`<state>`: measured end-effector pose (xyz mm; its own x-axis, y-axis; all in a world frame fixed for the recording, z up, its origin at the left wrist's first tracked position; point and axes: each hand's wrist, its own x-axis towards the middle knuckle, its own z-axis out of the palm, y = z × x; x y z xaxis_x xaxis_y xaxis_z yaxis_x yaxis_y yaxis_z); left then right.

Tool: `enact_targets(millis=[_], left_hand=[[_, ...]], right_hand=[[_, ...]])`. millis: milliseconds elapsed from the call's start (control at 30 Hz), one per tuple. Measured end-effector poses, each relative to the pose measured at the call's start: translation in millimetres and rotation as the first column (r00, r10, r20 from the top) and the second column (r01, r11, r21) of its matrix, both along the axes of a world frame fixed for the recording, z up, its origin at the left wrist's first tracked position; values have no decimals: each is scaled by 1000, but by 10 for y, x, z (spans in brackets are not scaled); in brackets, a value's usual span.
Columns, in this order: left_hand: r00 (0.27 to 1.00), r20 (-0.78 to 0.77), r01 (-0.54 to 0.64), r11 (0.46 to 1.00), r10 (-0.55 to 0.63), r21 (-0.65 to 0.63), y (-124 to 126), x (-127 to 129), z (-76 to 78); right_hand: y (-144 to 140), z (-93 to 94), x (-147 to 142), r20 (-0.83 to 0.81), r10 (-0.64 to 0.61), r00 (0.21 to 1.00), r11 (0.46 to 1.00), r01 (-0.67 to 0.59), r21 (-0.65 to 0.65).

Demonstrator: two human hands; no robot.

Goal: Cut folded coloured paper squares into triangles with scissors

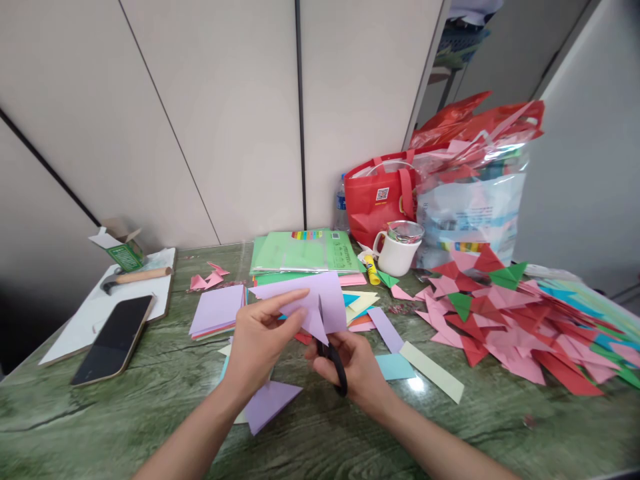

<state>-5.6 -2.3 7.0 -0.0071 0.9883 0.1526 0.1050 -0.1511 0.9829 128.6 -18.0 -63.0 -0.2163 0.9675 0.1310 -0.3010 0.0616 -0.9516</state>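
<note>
Bench (150,427) work, paper cutting in hand: L hand (260,340) pinches a lilac paper sheet (310,293) btwn thumb & fingers, raised in front of both hands; R hand (357,363) grips black-handled scissors (325,348), blades set into the sheet nr its R end. How far the blades are parted: can't tell. Step, by the look of it: mid-cut, slicing a strip off the sheet's R side. Next move prob. calls for L hand holding the sheet taut & fingertips clear, R hand closing the blades on up a straight line; a sagging sheet could pull the cut crooked. Just L of L hand, a stack of lilac squares (217,310); below the hands, a lilac piece w/ a pointed corner (273,407). Just R of R hand: lilac strip (386,330), lt-blue piece (395,367) & cream strip (433,372), likely offcuts. Farther R, a heap of folded paper pieces (500,313), mostly pink & red. Beyond the hands, a green paper pack (305,253), w/ a yellow glue stick (372,270) & white mug (397,257) to its R.
</note>
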Motion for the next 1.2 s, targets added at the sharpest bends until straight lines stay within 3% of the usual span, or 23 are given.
enact_targets(millis=[767, 1100, 1200], left_hand=[[1000, 16, 23, 999, -23, 23, 7, -12, -36], [1000, 1, -3, 1000, 3, -5, 73, -25, -117], [998, 32, -61, 998, 61, -7, 66, -56, -189]], right_hand=[[1, 38, -46, 17, -49, 999, 998, 50, -31], [42, -93, -59, 63, -60, 996, 997, 63, -44], [33, -151, -112, 59, -31, 998, 998, 33, -49]])
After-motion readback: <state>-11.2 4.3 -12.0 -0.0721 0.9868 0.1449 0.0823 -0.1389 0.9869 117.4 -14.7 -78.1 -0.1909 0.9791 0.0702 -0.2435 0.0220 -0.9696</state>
